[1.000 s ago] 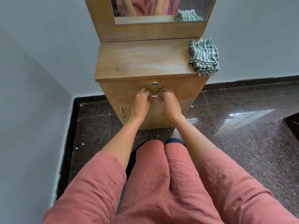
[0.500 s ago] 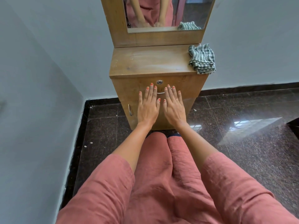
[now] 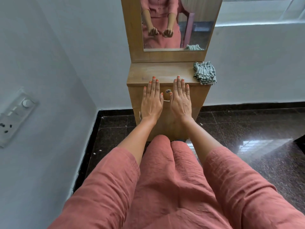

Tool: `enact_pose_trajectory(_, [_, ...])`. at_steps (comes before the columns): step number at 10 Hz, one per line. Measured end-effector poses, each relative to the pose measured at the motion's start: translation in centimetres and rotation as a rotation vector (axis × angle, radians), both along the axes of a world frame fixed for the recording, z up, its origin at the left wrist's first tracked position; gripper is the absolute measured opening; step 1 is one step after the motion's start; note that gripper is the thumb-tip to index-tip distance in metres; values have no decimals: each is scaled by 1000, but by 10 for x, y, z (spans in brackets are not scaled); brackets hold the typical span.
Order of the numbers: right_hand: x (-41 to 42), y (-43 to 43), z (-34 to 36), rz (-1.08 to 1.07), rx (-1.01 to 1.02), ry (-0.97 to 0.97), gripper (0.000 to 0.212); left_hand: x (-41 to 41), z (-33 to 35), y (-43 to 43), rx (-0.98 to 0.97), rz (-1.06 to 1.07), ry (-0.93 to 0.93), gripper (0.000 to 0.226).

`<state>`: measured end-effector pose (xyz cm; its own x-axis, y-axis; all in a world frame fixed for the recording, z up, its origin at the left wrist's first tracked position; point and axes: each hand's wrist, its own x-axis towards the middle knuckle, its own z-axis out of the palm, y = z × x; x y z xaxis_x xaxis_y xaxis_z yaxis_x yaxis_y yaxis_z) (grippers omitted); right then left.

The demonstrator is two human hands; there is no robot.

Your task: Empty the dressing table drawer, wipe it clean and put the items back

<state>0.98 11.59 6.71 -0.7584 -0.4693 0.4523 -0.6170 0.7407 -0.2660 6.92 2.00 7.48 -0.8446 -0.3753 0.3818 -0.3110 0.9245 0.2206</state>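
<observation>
Left hand (image 3: 151, 100) and right hand (image 3: 180, 100): both flat, palms down, fingers straight and close together, holding nothing. They lie side by side with a narrow gap between the thumbs. Whether they touch the wood cannot be told.

Drawer (image 3: 198, 95): closed, its front behind and beneath both hands. Round lock (image 3: 168, 91) shows in the gap between the two thumbs; metal handle (image 3: 166, 101) just below it, its ends hidden behind the hands.

Dressing table top (image 3: 165, 70): lies under and beyond the fingertips. Folded checked cloth (image 3: 205, 73) sits on it, right of the right hand, at the far right corner, overhanging the edge.

Mirror (image 3: 194, 22): upright beyond the fingertips, reflecting both hands and the cloth.

Second small handle (image 3: 140, 115): below the left wrist, on the lower cabinet.

Switch panel (image 3: 14, 116): on the wall well left of the left hand. Dark polished floor (image 3: 247, 129) to the right of the right forearm.
</observation>
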Motion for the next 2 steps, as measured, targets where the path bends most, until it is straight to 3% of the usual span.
enact_pose_trajectory(2, [-8,-10,12,50,-24,42,57,-7,16,-5,5,10,45,53])
